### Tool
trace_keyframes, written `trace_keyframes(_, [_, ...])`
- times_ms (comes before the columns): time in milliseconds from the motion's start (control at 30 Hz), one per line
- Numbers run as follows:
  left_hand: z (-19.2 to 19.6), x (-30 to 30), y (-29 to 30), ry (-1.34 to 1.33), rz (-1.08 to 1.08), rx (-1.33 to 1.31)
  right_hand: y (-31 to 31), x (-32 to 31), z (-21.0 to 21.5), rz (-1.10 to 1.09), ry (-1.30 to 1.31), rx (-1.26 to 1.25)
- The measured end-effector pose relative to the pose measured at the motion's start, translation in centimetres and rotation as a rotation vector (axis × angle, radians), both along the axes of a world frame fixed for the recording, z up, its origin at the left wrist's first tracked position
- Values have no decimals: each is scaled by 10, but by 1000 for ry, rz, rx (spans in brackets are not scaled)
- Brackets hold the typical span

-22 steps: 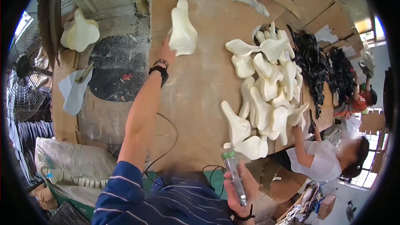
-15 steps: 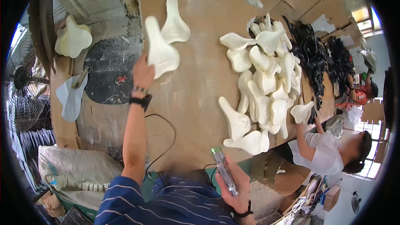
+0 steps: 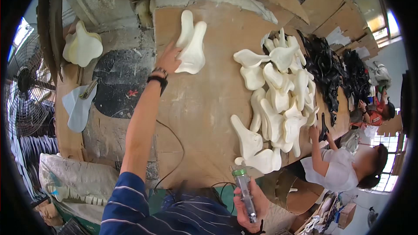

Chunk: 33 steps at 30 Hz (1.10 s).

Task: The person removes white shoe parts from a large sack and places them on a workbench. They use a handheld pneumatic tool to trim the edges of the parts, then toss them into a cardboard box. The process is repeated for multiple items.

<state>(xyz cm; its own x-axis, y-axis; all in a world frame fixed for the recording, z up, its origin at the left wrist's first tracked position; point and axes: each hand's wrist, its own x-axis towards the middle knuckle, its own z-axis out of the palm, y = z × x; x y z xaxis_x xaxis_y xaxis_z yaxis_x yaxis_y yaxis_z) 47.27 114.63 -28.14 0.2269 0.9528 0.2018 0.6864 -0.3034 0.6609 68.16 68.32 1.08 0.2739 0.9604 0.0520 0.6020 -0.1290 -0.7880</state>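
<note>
Cream foam: two saddle-shaped pads [image 3: 191, 45] lie overlapped at upper centre of the frame, narrow noses pointing up, set well apart from the main heap, which suggests a separate sorted stack.
Left hand: the left hand [image 3: 167, 58] rests at the lower left edge of the pair, fingers spread and touching the nearer pad, palm down, not closed around it; it appears to be pressing or steadying the pad, not lifting it.
Left arm: stretched long from the lower edge toward upper centre, elbow nearly straight, a dark wristband [image 3: 157, 80] at the wrist, a striped blue sleeve at the shoulder.
Right hand: the right hand [image 3: 252, 206] sits at lower centre, close to the body, wrapped firmly around a slim tool [image 3: 244, 193] with a green cap, tip pointing up the frame; holding it back keeps it off the work surface.
Workbench: a brown wooden table [image 3: 204, 113] fills the middle; a dark cable trails across its lower part.
Heap: many more cream pads [image 3: 278, 95] are piled at centre right, with black pieces [image 3: 324, 69] beyond them.
Co-worker: a second person [image 3: 335, 169] at lower right reaches toward the heap.
Surroundings: a fan [image 3: 26, 91] stands at far left.
</note>
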Motion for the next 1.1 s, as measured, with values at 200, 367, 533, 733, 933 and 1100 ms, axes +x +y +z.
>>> trace_keyframes(200, [33, 37, -14, 79, -87, -48, -20, 1, -1, 2, 21, -123])
trace_keyframes(367, [51, 61, -119, -67, -126, -191, -52, 21, -22, 80, 112, 35])
trace_keyframes(533, [157, 173, -188, -672, -593, -357, -79, 39, -28, 110, 132, 133])
trace_keyframes(733, [231, 175, -274, -496, -677, -336, -118, 53, -41, 97, 180, 142])
trace_keyframes(933, [133, 40, -422, -385, -211, -506, -148, 66, -110, 156, 342, -122])
trace_keyframes(1100, [121, -88, -570, -460, 300, -589, -143, 64, -153, 279, 249, -264])
